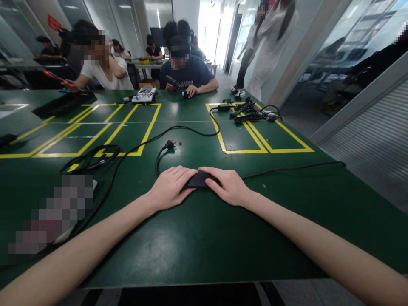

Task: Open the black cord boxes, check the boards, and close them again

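Note:
A small black power adapter (198, 180) lies on the green table (204, 238) in front of me. My left hand (172, 187) rests flat on its left end with the fingers stretched out. My right hand (228, 185) lies over its right end, fingers curved down onto it. A black cable (287, 169) runs from the adapter to the right. Just behind my hands a second cable ends in a black plug (168, 145).
Yellow tape outlines (248, 144) mark the table. A coil of black cable (91, 159) lies at the left, a pile of adapters and cables (251, 112) at the far right. Two seated people (188, 72) work at the far edge, and others stand behind.

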{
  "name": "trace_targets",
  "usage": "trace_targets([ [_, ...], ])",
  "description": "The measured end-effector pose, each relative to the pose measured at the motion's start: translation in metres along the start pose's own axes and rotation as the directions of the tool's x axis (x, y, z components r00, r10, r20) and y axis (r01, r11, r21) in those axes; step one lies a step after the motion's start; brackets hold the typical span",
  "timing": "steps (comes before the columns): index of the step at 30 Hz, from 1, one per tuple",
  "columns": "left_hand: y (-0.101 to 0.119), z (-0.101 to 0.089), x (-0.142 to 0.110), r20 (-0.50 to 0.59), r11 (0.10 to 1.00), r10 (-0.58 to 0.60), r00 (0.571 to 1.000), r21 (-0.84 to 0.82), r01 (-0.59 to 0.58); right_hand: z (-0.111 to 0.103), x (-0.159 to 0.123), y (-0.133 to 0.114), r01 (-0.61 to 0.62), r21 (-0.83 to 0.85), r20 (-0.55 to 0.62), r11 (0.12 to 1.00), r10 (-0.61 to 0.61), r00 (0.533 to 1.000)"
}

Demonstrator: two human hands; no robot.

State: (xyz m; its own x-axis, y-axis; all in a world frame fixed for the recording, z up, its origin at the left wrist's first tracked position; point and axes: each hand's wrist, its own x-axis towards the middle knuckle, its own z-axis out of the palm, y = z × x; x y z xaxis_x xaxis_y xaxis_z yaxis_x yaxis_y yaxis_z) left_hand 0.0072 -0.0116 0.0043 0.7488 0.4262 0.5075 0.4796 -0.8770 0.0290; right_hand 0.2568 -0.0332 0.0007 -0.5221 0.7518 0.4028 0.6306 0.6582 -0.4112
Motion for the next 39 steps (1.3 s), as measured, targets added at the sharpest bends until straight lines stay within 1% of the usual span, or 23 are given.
trace_targets([
  [3,-0.0012,-0.0005,-0.0004,0.012,1.000,-0.016,1.000,-0.021,0.016,-0.0018,-0.0009,0.0006,0.105,-0.091,0.017,0.990,-0.104,0.994],
  [6,-0.0031,-0.0004,-0.0015,0.039,0.998,-0.037,0.999,-0.042,0.039,-0.0020,-0.0014,0.0042,0.168,-0.199,0.042,0.965,-0.163,0.986],
  [9,-0.0044,-0.0007,-0.0024,0.045,0.996,-0.054,0.998,-0.071,0.058,-0.0010,-0.0014,0.0076,0.193,-0.278,0.065,0.941,-0.183,0.981],
  [13,-0.0043,-0.0026,-0.0016,-0.028,0.995,-0.014,1.000,-0.103,0.011,-0.0004,-0.0006,0.0078,0.191,-0.321,0.098,0.928,-0.168,0.981],
  [15,-0.0039,-0.0038,-0.0007,-0.040,0.994,0.005,0.999,-0.110,-0.009,-0.0011,0.0001,0.0069,0.184,-0.319,0.110,0.930,-0.156,0.982],
  [19,-0.0030,-0.0052,0.0002,0.003,0.991,-0.009,1.000,-0.136,0.009,-0.0039,0.0013,0.0056,0.186,-0.287,0.125,0.940,-0.155,0.980],
  [23,-0.0020,-0.0053,0.0001,0.029,0.989,-0.022,0.999,-0.148,0.026,-0.0054,0.0008,0.0058,0.234,-0.249,0.101,0.940,-0.215,0.971],
  [26,-0.0009,-0.0051,0.0001,0.009,0.988,-0.031,0.999,-0.153,0.032,-0.0044,-0.0004,0.0054,0.265,-0.242,0.085,0.933,-0.251,0.964],
  [28,-0.0003,-0.0049,0.0003,-0.013,0.988,-0.030,0.999,-0.153,0.027,-0.0037,-0.0012,0.0045,0.264,-0.245,0.081,0.933,-0.252,0.964],
  [30,0.0000,-0.0048,0.0006,-0.014,0.990,-0.021,1.000,-0.143,0.019,-0.0038,-0.0015,0.0033,0.253,-0.234,0.071,0.939,-0.243,0.968],
  [34,0.0004,-0.0055,0.0013,0.012,0.994,0.001,1.000,-0.110,0.001,-0.0055,-0.0011,0.0029,0.233,-0.124,0.066,0.965,-0.226,0.972],
  [36,0.0007,-0.0060,0.0014,0.008,0.994,0.014,1.000,-0.104,-0.014,-0.0057,-0.0009,0.0040,0.237,-0.064,0.068,0.969,-0.233,0.970],
  [39,0.0014,-0.0061,0.0009,-0.015,0.995,0.016,1.000,-0.095,-0.018,-0.0043,-0.0014,0.0057,0.260,-0.049,0.044,0.964,-0.258,0.965],
])
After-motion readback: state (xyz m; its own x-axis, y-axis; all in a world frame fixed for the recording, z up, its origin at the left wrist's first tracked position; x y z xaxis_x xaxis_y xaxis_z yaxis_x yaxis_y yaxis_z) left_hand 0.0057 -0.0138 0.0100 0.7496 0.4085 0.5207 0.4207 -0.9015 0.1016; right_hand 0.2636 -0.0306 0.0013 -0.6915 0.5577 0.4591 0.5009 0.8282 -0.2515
